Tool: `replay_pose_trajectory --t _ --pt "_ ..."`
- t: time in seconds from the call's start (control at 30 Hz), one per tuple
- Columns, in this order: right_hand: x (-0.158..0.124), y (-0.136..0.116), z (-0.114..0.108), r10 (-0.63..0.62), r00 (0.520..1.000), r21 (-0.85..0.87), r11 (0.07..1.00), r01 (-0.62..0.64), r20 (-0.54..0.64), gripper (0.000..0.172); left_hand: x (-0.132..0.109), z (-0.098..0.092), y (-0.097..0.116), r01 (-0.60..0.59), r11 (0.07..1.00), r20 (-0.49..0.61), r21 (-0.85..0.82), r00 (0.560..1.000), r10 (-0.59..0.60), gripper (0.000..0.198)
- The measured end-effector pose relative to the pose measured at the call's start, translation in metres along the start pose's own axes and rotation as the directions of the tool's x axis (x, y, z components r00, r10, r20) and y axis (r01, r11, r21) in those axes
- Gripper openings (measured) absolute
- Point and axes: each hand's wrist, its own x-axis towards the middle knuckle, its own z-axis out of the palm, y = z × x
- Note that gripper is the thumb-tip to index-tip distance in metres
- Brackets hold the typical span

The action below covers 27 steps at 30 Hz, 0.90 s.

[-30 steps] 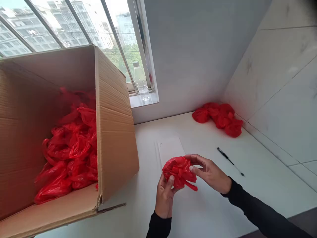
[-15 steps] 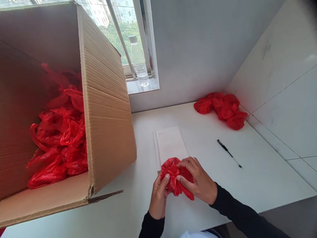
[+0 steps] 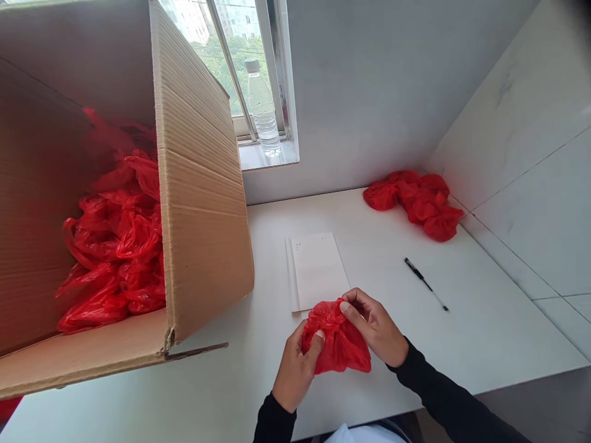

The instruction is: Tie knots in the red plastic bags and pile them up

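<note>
Between my hands is a crumpled red plastic bag (image 3: pixel 344 347), held above the white table near its front edge. My left hand (image 3: pixel 298 363) grips its left side, the thumb pressed on top and the other fingers hidden behind. My right hand (image 3: pixel 376 323) pinches the bag's upper right edge between thumb and fingers. Just beyond the bag lies a white notepad (image 3: pixel 321 267), its near edge partly covered by the bag and hands. To the left, an open cardboard box (image 3: pixel 205 203) lies with its opening facing me, holding a heap of red plastic bags (image 3: pixel 115 252).
Several bunched red bags (image 3: pixel 415 200) lie at the back right against the wall. A black pen (image 3: pixel 425 283) rests on the white table (image 3: pixel 466 332) to the right. On the windowsill stands a clear water bottle (image 3: pixel 263 111). A loose box flap juts out over the table.
My right hand has shifted to the bag's upper right edge. The bag now hangs wider and lower between my hands, its gathered middle less bunched. The view has moved slightly.
</note>
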Motion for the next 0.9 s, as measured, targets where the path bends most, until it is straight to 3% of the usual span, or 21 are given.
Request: replay_pose_trajectory --t 0.07,0.17,0.23,0.27,0.4,0.6,0.67,0.73,0.9 --pt "0.000 0.004 -0.001 0.021 1.000 0.044 0.999 -0.022 0.022 0.030 -0.003 0.003 -0.001 -0.013 0.994 -0.124 0.112 0.992 0.027 0.049" --pt "0.001 0.010 -0.001 0.035 0.999 0.071 0.997 -0.037 0.031 0.032 -0.008 0.011 -0.002 -0.143 0.889 -0.296 0.434 0.910 0.291 0.052" --pt "0.002 0.012 0.000 0.034 0.999 0.073 0.997 -0.036 0.034 0.032 -0.009 0.016 -0.001 -0.257 0.760 -0.234 0.597 0.850 0.471 0.043" --pt "0.002 0.013 0.000 0.031 0.999 0.070 0.997 -0.034 0.037 0.032 -0.008 0.018 0.000 -0.305 0.720 -0.176 0.624 0.842 0.509 0.039" --pt "0.003 0.016 0.001 0.011 0.999 0.021 1.000 -0.012 0.045 0.032 0.002 0.022 0.002 -0.373 0.684 -0.048 0.626 0.858 0.512 0.026" --pt "-0.009 0.018 0.000 -0.117 0.989 -0.208 0.973 0.097 -0.087 0.010 0.010 0.022 0.000 -0.312 0.744 -0.121 0.590 0.878 0.463 0.014" --pt "-0.013 0.017 0.002 -0.169 0.985 -0.291 0.945 0.148 -0.046 0.003 0.009 0.023 0.001 -0.293 0.762 -0.141 0.577 0.883 0.447 0.014" --pt "-0.015 0.018 0.005 -0.197 0.980 -0.343 0.921 0.185 0.001 0.008 0.009 0.023 0.002 -0.283 0.773 -0.146 0.567 0.889 0.433 0.014" --pt "-0.013 0.024 0.012 -0.192 0.981 -0.381 0.907 0.180 0.007 0.009 0.006 0.023 0.005 -0.285 0.764 -0.129 0.579 0.893 0.431 0.016"
